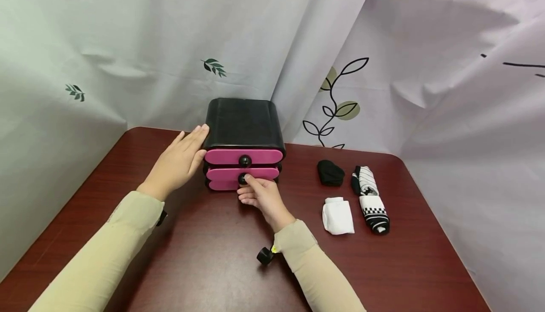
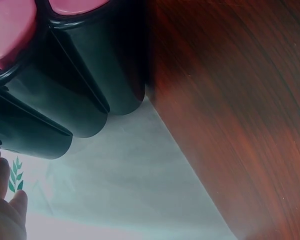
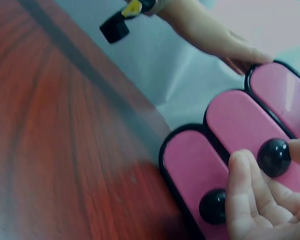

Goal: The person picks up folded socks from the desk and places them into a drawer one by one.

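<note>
A small black cabinet (image 1: 242,120) with three pink drawers stands at the back of the table. My right hand (image 1: 266,200) pinches the round black knob (image 3: 273,156) of the middle drawer (image 1: 221,174) between thumb and fingers. That drawer's front juts slightly out past the others. Straight-fingered, my left hand (image 1: 174,165) rests against the cabinet's upper left side. In the left wrist view, only some fingertips (image 2: 1,175) show beside the cabinet's black side. The bottom drawer (image 3: 192,157) and its knob lie below the right fingers.
Right of the cabinet lie a folded black sock (image 1: 330,173), a folded white sock (image 1: 338,216) and black-and-white patterned socks (image 1: 373,210). A pale curtain (image 1: 170,42) hangs behind the dark red wooden table (image 1: 204,264).
</note>
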Motion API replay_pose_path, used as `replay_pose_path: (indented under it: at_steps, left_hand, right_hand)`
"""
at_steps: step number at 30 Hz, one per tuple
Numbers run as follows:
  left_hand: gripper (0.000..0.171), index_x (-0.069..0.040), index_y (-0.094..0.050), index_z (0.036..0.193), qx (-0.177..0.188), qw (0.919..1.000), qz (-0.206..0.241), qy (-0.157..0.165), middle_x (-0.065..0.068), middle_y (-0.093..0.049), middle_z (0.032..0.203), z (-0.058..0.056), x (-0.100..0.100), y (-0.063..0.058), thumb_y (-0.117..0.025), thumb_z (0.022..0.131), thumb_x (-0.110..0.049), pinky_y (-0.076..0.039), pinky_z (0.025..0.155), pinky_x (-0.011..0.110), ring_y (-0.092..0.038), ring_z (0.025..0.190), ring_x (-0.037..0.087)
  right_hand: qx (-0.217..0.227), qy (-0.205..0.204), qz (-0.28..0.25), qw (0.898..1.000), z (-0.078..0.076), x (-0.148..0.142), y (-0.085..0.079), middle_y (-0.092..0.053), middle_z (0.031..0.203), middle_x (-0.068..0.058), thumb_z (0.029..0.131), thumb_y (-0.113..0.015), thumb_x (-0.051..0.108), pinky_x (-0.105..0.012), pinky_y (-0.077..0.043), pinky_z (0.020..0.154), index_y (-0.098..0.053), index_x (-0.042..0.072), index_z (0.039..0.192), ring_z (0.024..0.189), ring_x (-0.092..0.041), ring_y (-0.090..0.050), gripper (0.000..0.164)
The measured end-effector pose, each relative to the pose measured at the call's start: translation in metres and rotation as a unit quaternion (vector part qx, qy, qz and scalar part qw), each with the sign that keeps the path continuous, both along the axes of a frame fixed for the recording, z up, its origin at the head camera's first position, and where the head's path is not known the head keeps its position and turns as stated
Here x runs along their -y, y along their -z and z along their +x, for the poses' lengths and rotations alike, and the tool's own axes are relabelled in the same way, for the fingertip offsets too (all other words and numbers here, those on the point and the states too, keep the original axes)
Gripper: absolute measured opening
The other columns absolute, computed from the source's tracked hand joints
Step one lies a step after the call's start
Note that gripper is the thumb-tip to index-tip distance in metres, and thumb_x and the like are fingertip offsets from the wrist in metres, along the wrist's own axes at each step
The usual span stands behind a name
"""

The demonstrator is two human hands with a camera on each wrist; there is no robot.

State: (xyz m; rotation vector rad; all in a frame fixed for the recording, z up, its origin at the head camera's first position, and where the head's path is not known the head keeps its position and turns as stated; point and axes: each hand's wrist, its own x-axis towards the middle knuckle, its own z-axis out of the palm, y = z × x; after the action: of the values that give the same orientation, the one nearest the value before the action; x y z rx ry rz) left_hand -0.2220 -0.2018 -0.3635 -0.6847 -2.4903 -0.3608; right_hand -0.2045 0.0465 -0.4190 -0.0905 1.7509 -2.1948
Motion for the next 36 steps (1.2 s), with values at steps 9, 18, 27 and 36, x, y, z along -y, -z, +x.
replay_pose_path:
  at_steps: [9, 18, 27, 36]
  left_hand:
    - [0.058, -0.007, -0.026, 0.148, 0.004, 1.0000, -0.001, -0.003, 0.008, -0.030, 0.151, 0.000, 0.000, -0.001, -0.046, 0.098, -0.027, -0.011, 0.115, 0.041, -0.027, 0.139, 0.024]
    - [0.057, -0.007, -0.026, 0.148, 0.000, 1.0000, 0.005, -0.002, 0.008, -0.029, 0.151, -0.001, 0.001, 0.000, -0.045, 0.099, -0.027, -0.010, 0.116, 0.039, -0.028, 0.138, 0.024]
    - [0.057, -0.006, -0.026, 0.148, 0.005, 0.9999, 0.012, -0.002, 0.009, -0.030, 0.151, 0.000, 0.000, -0.002, -0.045, 0.098, -0.025, -0.010, 0.116, 0.039, -0.029, 0.138, 0.026]
    - [0.057, -0.005, -0.026, 0.148, 0.011, 0.9999, 0.009, -0.001, 0.009, -0.030, 0.151, -0.001, -0.001, -0.001, -0.046, 0.098, -0.023, -0.011, 0.116, 0.039, -0.028, 0.138, 0.025]
  right_hand:
    - [0.011, -0.022, 0.017, 1.000, 0.017, -0.011, -0.004, -0.069, 0.082, -0.019, 0.090, -0.063, 0.030, -0.031, -0.057, 0.066, -0.065, -0.011, 0.102, 0.064, -0.016, -0.067, 0.043]
    - [-0.010, -0.051, 0.049, 0.997, 0.035, -0.020, -0.008, -0.069, 0.079, -0.021, 0.090, -0.064, 0.025, -0.031, -0.057, 0.061, -0.067, -0.011, 0.096, 0.061, -0.016, -0.066, 0.037]
    - [-0.025, -0.062, 0.056, 0.996, 0.053, -0.026, -0.009, -0.069, 0.075, -0.019, 0.089, -0.065, 0.028, -0.029, -0.056, 0.057, -0.067, -0.010, 0.091, 0.058, -0.015, -0.065, 0.039]
    - [-0.027, -0.082, 0.061, 0.994, 0.069, -0.031, -0.006, -0.068, 0.070, -0.014, 0.089, -0.065, 0.024, -0.025, -0.054, 0.053, -0.068, -0.014, 0.091, 0.055, -0.012, -0.063, 0.038]
